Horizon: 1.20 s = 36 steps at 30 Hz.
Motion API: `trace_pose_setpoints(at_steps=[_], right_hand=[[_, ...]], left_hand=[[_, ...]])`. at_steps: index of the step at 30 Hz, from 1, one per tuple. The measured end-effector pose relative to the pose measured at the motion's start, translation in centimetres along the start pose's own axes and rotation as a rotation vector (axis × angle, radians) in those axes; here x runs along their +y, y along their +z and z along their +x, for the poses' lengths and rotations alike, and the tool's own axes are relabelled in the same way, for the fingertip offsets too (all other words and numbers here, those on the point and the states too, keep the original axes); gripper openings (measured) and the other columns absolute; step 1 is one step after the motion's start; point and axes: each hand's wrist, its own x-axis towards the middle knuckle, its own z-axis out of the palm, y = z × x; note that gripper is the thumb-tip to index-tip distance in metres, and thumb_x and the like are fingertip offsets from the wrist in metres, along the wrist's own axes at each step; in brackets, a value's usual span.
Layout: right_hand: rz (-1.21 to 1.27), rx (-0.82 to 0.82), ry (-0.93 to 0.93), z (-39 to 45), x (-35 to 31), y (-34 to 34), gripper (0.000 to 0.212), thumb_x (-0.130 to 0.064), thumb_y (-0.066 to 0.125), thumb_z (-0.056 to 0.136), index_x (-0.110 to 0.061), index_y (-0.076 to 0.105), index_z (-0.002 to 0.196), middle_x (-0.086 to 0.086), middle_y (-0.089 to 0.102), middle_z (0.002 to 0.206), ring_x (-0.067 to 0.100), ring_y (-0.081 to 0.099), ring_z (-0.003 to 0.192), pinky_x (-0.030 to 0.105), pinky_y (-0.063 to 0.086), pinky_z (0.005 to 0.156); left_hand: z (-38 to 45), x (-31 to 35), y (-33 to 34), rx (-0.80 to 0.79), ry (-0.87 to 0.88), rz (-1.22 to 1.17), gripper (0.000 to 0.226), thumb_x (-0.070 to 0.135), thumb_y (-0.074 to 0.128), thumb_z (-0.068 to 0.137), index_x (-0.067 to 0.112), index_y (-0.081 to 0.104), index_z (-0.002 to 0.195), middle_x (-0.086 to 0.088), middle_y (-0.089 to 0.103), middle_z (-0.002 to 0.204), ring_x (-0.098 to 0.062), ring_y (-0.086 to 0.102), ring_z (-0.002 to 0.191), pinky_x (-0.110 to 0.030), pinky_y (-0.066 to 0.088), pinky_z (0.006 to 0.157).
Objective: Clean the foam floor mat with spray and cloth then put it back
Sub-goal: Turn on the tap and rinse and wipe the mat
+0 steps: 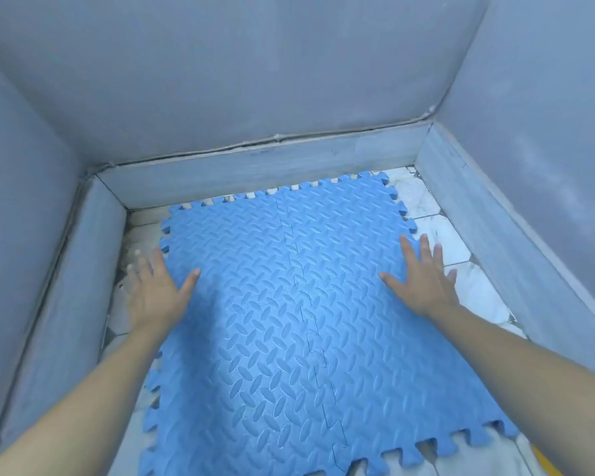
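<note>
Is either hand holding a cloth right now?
No, the left hand and the right hand both lie with fingers spread on the blue mat, holding nothing.

One head-worn view looks steeply down, close over the floor corner (255, 173), edges perhaps wide-angle bent.

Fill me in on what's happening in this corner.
A person is reaching both hands down to a blue foam mat made of interlocking tiles, lying on a pale tiled floor in a corner between grey walls. The left hand is spread at the mat's left edge, partly over the floor, and looks blurred. The right hand is spread flat at the mat's right edge. Neither hand holds anything. No spray bottle or cloth is in view.
</note>
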Motion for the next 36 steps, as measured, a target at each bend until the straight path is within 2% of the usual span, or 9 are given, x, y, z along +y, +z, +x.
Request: trace_pose_setpoints(at_steps=[4, 8, 11, 13, 18, 22, 29, 33, 36], right_hand=[[0.083, -0.078, 0.186, 5.1, 0.3, -0.1, 0.098, -0.07, 0.055, 0.083, -0.034, 0.0, 0.156, 0.004, -0.005, 0.166, 0.031, -0.001, 0.152, 0.063, 0.012, 0.115], [0.298, -0.076, 0.304, 9.0, 0.4, 1.4, 0.115, -0.08, 0.058, 0.071, -0.029, 0.001, 0.156, 0.008, 0.017, 0.161, 0.036, 0.027, 0.145, 0.059, 0.023, 0.114], [0.489, -0.085, 0.471, 9.6, 1.2, 0.9, 0.117, -0.082, 0.067, 0.06, -0.012, 0.032, 0.148, 0.017, 0.045, 0.145, 0.039, 0.047, 0.129, 0.052, 0.038, 0.108], [0.698, -0.087, 0.497, 9.5, 1.5, -0.2, 0.095, -0.078, 0.073, 0.055, -0.005, 0.063, 0.116, 0.015, 0.066, 0.119, 0.034, 0.063, 0.106, 0.049, 0.049, 0.099], [0.853, 0.071, 0.293, 7.7, -0.7, -5.2, 0.075, -0.07, 0.08, 0.055, -0.001, 0.06, 0.076, 0.019, 0.069, 0.092, 0.034, 0.066, 0.085, 0.038, 0.046, 0.075], [0.926, 0.235, 0.124, 6.6, -2.9, -11.0, 0.057, -0.046, 0.08, 0.075, -0.004, 0.064, 0.109, -0.002, 0.058, 0.109, 0.016, 0.054, 0.096, 0.029, 0.036, 0.083], [1.079, 0.478, 0.011, 9.2, -5.8, -18.5, 0.041, -0.041, 0.08, 0.078, -0.014, 0.058, 0.099, -0.006, 0.059, 0.095, 0.012, 0.055, 0.087, 0.024, 0.04, 0.07], [1.043, 0.45, 0.046, 11.8, -6.8, -22.1, 0.042, -0.045, 0.077, 0.08, -0.013, 0.058, 0.1, -0.002, 0.059, 0.085, 0.017, 0.056, 0.078, 0.029, 0.039, 0.076], [0.911, 0.373, 0.114, 13.3, -7.1, -23.0, 0.044, -0.051, 0.075, 0.079, -0.01, 0.064, 0.09, 0.006, 0.066, 0.088, 0.028, 0.063, 0.093, 0.037, 0.046, 0.085]], left_hand=[[0.3, -1.1, 4.7, -0.211, -0.293, -0.078, 0.105, 0.075, 0.038, 0.08, 0.004, 0.006, 0.15, -0.025, 0.021, 0.153, -0.043, 0.03, 0.135, -0.053, 0.025, 0.109], [2.3, -1.3, 5.7, -0.139, -0.369, -0.265, 0.113, 0.074, 0.054, 0.075, 0.005, 0.005, 0.15, -0.028, 0.036, 0.142, -0.044, 0.037, 0.129, -0.05, 0.035, 0.103], [2.8, -3.1, 3.8, -0.169, -0.637, -0.511, 0.112, 0.075, 0.061, 0.067, 0.001, 0.027, 0.144, -0.022, 0.043, 0.142, -0.04, 0.044, 0.127, -0.045, 0.038, 0.105], [2.2, -3.7, 3.0, -0.142, -0.709, -0.682, 0.102, 0.073, 0.065, 0.066, -0.001, 0.046, 0.134, -0.018, 0.048, 0.14, -0.036, 0.048, 0.124, -0.04, 0.038, 0.104], [2.0, -3.5, 0.1, 0.008, -0.618, -0.869, 0.09, 0.057, 0.073, 0.071, 0.002, 0.046, 0.136, -0.014, 0.044, 0.144, -0.033, 0.044, 0.13, -0.04, 0.032, 0.107], [2.8, -2.3, -5.5, 0.13, -0.551, -0.944, 0.084, 0.062, 0.069, 0.072, 0.0, 0.054, 0.126, -0.016, 0.053, 0.134, -0.035, 0.052, 0.12, -0.04, 0.041, 0.095], [6.8, 1.6, -14.4, 0.248, -0.311, -1.086, 0.065, 0.061, 0.071, 0.071, 0.01, 0.064, 0.11, -0.008, 0.066, 0.115, -0.024, 0.062, 0.096, -0.035, 0.048, 0.082], [8.8, 5.1, -18.5, 0.263, -0.262, -1.101, 0.074, 0.05, 0.068, 0.081, 0.008, 0.042, 0.136, -0.005, 0.048, 0.136, -0.026, 0.049, 0.12, -0.029, 0.037, 0.085], [11.3, 5.4, -19.1, 0.147, -0.295, -1.121, 0.118, 0.078, 0.075, 0.046, 0.008, 0.045, 0.135, -0.006, 0.053, 0.135, -0.032, 0.056, 0.116, -0.04, 0.047, 0.093]])
